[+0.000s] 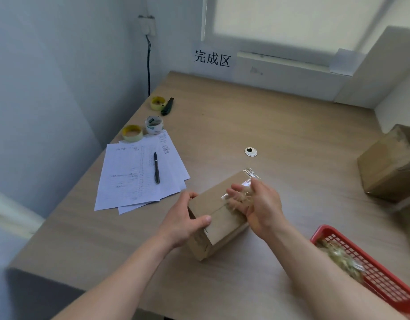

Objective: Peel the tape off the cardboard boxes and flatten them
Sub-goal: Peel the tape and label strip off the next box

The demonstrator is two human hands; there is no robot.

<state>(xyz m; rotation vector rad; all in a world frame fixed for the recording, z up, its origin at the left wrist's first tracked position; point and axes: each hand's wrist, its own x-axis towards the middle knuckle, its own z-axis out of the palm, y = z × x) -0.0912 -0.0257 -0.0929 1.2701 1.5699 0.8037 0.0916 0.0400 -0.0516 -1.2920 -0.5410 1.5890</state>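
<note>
A small brown cardboard box (pixel 219 218) lies on the wooden table (pixel 280 125) in front of me. My left hand (pixel 185 222) grips its near left end, thumb on top. My right hand (pixel 259 204) pinches a strip of clear tape (pixel 250 179) that is partly lifted off the box's top seam; the loose end curls up above my fingers. A second, larger cardboard box (pixel 388 165) stands at the right edge of the table.
A red plastic basket (pixel 384 276) with crumpled tape in it sits at the lower right. Papers (pixel 139 174) with a pen (pixel 156 167) lie at left, with three tape rolls (pixel 154 124) and a utility knife (pixel 167 106) behind them. A cable grommet (pixel 250 151) is mid-table.
</note>
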